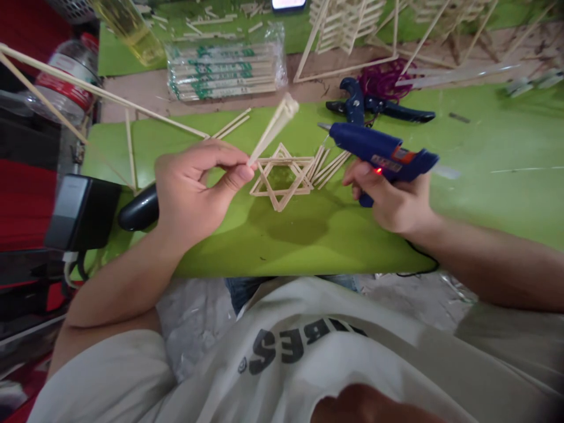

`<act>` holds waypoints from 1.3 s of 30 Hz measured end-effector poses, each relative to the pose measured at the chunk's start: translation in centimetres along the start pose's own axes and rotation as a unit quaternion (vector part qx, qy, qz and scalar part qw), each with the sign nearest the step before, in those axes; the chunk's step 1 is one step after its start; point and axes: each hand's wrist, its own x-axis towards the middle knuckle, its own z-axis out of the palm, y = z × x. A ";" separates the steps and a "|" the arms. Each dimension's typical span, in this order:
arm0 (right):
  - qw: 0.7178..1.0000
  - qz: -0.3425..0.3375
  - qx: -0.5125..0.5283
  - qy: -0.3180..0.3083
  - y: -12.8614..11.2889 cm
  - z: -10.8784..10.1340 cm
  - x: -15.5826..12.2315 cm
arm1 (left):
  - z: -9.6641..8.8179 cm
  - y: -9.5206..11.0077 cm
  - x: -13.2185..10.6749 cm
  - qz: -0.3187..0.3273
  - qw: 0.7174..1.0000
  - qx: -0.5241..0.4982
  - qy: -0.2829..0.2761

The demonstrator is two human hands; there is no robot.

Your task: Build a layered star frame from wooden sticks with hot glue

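With the stick star [285, 160] as the clock's centre, it lies flat on the green tabletop [247, 252], between two hands set well apart; that spot probably suits a piece both hands must reach. At nine o'clock the left hand [194, 188] is pinched, thumb against fingers, on the near end of some pale sticks [273, 129]; they slant up towards one o'clock, perhaps so that their far end is clear of the fingers. At three o'clock the right hand [396, 200] is wrapped around the handle of a blue glue gun [370, 144]; its nozzle points towards ten o'clock, likely aimed inward for easy access; whether the trigger is squeezed I cannot tell. Loose sticks [333, 166] lie just beside the star at three o'clock, seemingly for ready picking; the pliers [379, 107] at two and the wrapped packet [224, 67] at eleven sit farther off, presumably out of the way.
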 end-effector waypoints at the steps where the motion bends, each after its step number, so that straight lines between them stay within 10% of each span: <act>1: 0.999 0.013 0.002 0.029 0.0 -0.2 0.5 | -0.4 -0.1 0.0 0.027 0.997 0.067 0.007; 8: 0.990 0.033 0.024 0.137 -2.3 -1.2 3.2 | -0.3 1.0 -2.0 -0.023 0.971 0.236 -0.041; 25: 0.988 0.103 0.061 0.103 -3.6 0.5 1.8 | 0.7 0.8 -2.4 -0.039 0.947 0.299 -0.112; 39: 0.985 0.118 0.070 0.104 -3.9 0.7 1.5 | 0.7 1.5 -2.4 0.138 0.830 0.518 -0.152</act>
